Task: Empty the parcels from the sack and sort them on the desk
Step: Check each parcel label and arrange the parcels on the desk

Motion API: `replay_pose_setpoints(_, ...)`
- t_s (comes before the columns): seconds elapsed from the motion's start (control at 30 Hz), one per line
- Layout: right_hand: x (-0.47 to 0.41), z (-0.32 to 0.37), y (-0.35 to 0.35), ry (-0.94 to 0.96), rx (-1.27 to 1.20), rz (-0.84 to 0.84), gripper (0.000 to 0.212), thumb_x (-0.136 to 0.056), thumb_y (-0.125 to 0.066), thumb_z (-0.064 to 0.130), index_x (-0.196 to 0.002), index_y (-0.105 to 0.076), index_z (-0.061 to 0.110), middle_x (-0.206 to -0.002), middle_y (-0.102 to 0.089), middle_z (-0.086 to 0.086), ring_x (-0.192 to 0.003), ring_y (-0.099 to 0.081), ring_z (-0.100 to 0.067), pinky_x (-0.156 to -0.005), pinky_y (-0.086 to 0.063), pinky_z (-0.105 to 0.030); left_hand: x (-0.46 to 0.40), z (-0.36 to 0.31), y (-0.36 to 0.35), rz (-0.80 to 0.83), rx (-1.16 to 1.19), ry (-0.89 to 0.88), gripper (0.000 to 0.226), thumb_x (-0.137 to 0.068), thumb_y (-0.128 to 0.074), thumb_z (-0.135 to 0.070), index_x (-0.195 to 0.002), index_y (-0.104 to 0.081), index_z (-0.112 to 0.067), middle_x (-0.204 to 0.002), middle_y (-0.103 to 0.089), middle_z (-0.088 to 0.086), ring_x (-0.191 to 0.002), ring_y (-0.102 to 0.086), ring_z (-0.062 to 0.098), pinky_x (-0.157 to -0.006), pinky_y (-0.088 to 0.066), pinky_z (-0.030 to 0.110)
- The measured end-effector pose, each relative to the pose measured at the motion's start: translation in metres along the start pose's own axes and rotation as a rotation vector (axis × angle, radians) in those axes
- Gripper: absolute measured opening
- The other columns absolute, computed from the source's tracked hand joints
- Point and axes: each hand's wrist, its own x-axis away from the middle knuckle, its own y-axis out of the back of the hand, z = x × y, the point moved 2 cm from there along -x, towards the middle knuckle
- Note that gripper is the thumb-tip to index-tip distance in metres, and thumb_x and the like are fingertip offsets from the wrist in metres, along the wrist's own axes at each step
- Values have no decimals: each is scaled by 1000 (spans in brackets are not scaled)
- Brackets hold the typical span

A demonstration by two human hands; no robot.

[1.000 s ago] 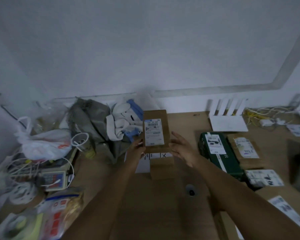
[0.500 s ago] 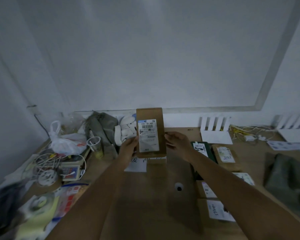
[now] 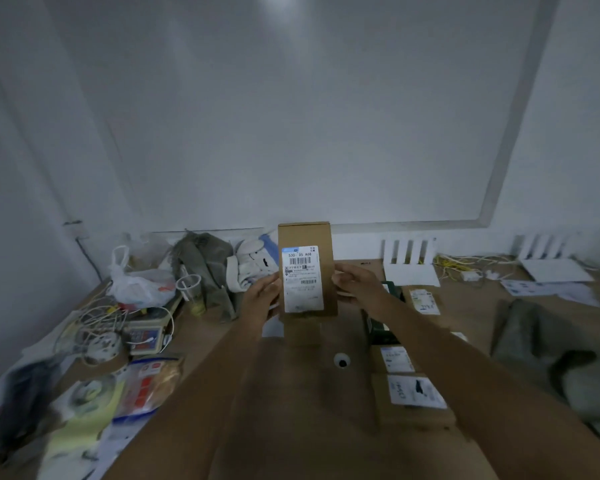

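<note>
Both my hands hold a slim brown cardboard parcel [image 3: 307, 237] upright above the wooden desk [image 3: 291, 393], its white shipping label facing me. My left hand [image 3: 262, 297] grips its left edge and my right hand [image 3: 355, 282] grips its right edge. A second small brown box [image 3: 300, 330] stands on the desk just below it. Sorted parcels lie in a row to the right: a dark green box [image 3: 381, 327], a brown envelope [image 3: 425, 301] and labelled brown boxes [image 3: 413, 393]. The grey sack [image 3: 548, 344] lies crumpled at the far right.
Clutter fills the desk's left side: a white plastic bag [image 3: 139, 289], a clear cup [image 3: 191, 289], tangled cables on a scale [image 3: 142, 336], snack packets [image 3: 146, 382]. A grey cloth [image 3: 205, 265] and plush toy [image 3: 250, 261] sit at the back. White routers [image 3: 409, 268] stand by the wall.
My head has tilted up, so more wall shows. The parcel stays upright between both hands, lifted slightly higher over the desk.
</note>
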Motion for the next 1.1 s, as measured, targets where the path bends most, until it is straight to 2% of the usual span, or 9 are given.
replay_pose_setpoints(0.1, 25, -6, 7, -14, 75, -35, 41, -90, -64, 14, -130, -56, 17, -123, -61, -5, -107, -61, -20, -85, -54, -29, 16, 7, -4, 81, -6, 95, 13, -94, -55, -19, -103, -65, -20, -103, -64, 4, -95, -61, 19, -82, -50, 32)
replay_pose_setpoints(0.17, 45, -12, 9, -43, 64, -54, 42, -90, -64, 13, -131, -55, 15, -112, -64, -1, -101, -62, -15, -83, -53, -25, 27, 16, -5, 112, -63, 98, 10, -90, -59, -23, -91, -69, -26, -95, -67, 5, -89, -63, 20, -74, -50, 29)
replay_pose_setpoints(0.23, 65, -20, 12, -85, 20, -75, 41, -91, -63, 11, -130, -54, 13, -106, -66, 1, -96, -64, -14, -78, -53, -23, 36, 27, -9, 86, -82, 120, 12, -92, -57, -19, -92, -68, -24, -89, -68, 5, -79, -65, 18, -65, -50, 26)
replay_pose_setpoints(0.33, 94, -37, 19, -130, -21, -103, 42, -90, -64, 10, -131, -53, 10, -116, -67, -10, -104, -66, -25, -75, -57, -26, 57, 40, -19, 79, -111, 118, 15, -94, -53, -13, -96, -67, -17, -72, -65, -2, -64, -61, 12, -52, -45, 19)
replay_pose_setpoints(0.47, 128, -54, 32, -161, -31, -148, 35, -91, -62, 9, -125, -56, 11, -112, -67, -7, -98, -66, -20, -70, -56, -22, 81, 49, -32, 183, -176, 71, 18, -95, -50, -11, -101, -66, -15, -79, -66, -1, -69, -61, 11, -49, -47, 13)
replay_pose_setpoints(0.63, 153, -59, 52, -163, -30, -198, 33, -91, -63, 10, -123, -59, 12, -113, -69, -13, -103, -66, -26, -77, -57, -31, 95, 55, -54, 235, -213, 47, 17, -95, -48, -8, -101, -64, -4, -71, -61, 2, -52, -56, 4, -42, -41, 11)
replay_pose_setpoints(0.87, 165, -56, 98, -149, -21, -222, 40, -90, -64, 11, -130, -55, 11, -111, -70, -7, -101, -68, -23, -81, -57, -30, 98, 54, -99, 270, -236, 68, 15, -96, -48, -14, -86, -60, -16, -52, -60, -11, -42, -55, -2, -45, -41, 15)
replay_pose_setpoints(0.97, 170, -54, 121, -147, -24, -204, 30, -92, -61, 9, -121, -56, 12, -102, -69, -3, -89, -68, -16, -81, -57, -30, 98, 58, -124, 257, -215, 92, 14, -95, -49, -15, -93, -63, -13, -61, -60, -7, -50, -57, 3, -49, -43, 17)
replay_pose_setpoints(1.1, 174, -53, 159, -163, -12, -179, 33, -93, -59, 8, -125, -57, 8, -123, -59, -28, -103, -64, -34, -63, -56, -19, 103, 65, -162, 246, -184, 133, 18, -96, -48, -14, -105, -61, -5, -68, -62, -4, -56, -60, 5, -48, -45, 15)
